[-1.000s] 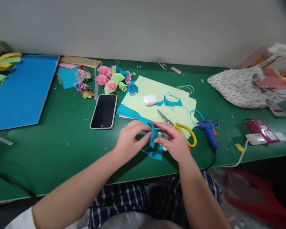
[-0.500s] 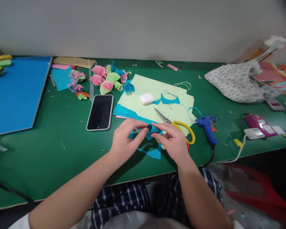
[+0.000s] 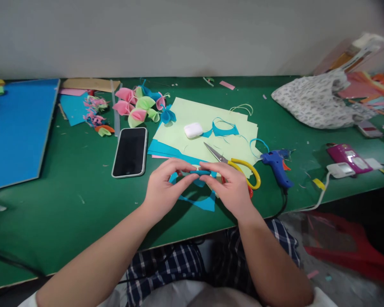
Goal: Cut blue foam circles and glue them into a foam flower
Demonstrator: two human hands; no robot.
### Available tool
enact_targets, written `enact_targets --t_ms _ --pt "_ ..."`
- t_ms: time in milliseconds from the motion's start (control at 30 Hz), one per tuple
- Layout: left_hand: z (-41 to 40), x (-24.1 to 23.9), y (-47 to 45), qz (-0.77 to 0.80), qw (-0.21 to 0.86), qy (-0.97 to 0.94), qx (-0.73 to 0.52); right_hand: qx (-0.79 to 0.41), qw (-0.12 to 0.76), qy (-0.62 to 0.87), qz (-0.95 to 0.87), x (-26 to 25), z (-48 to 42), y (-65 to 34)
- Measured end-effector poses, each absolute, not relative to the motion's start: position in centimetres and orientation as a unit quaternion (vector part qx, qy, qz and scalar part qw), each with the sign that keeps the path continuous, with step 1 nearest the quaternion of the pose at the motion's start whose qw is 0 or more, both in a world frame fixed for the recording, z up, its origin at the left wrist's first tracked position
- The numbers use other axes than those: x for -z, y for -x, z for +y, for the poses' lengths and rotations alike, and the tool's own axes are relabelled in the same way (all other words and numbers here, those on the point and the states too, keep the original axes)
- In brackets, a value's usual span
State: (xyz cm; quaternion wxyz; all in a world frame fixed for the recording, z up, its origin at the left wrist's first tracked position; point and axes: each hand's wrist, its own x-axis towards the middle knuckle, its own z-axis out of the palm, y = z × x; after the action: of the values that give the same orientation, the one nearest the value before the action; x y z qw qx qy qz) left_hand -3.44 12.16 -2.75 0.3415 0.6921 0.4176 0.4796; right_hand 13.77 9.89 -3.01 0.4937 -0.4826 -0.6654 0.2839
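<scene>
Between both hands is a small blue paper piece (image 3: 201, 172), seen nearly edge-on as a narrow band. My left hand (image 3: 168, 183) pinches its left end between thumb and fingers. Its right end is pinched the same way by my right hand (image 3: 228, 181). Below them on the table lies a cut blue paper scrap (image 3: 203, 204) with a curved edge, partly covered by the hands. Scissors (image 3: 243, 168) with yellow and red handles lie just beyond my right hand, on light green sheets (image 3: 179, 119) stacked over blue sheets (image 3: 166, 149).
A phone (image 3: 129, 152) lies left of the hands. Folded paper flowers (image 3: 142, 106) sit behind it. A white case (image 3: 193, 130) and blue offcuts (image 3: 225, 128) rest on the green sheets. To the right are a blue glue gun (image 3: 278, 168), a purple device (image 3: 348, 157) and a patterned cloth bag (image 3: 316, 100).
The blue paper piece was a curled roll showing its open end; now it looks flattened into a narrow band. Both hands moved slightly left as the whole view shifted.
</scene>
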Motion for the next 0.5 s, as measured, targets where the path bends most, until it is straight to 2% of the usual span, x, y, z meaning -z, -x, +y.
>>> enact_targets --t_ms 500 --pt "12.13 2.65 3.37 0.408 0.33 -0.718 -0.458 -0.32 0.491 0.492 -0.645 2.97 10.0 -13.92"
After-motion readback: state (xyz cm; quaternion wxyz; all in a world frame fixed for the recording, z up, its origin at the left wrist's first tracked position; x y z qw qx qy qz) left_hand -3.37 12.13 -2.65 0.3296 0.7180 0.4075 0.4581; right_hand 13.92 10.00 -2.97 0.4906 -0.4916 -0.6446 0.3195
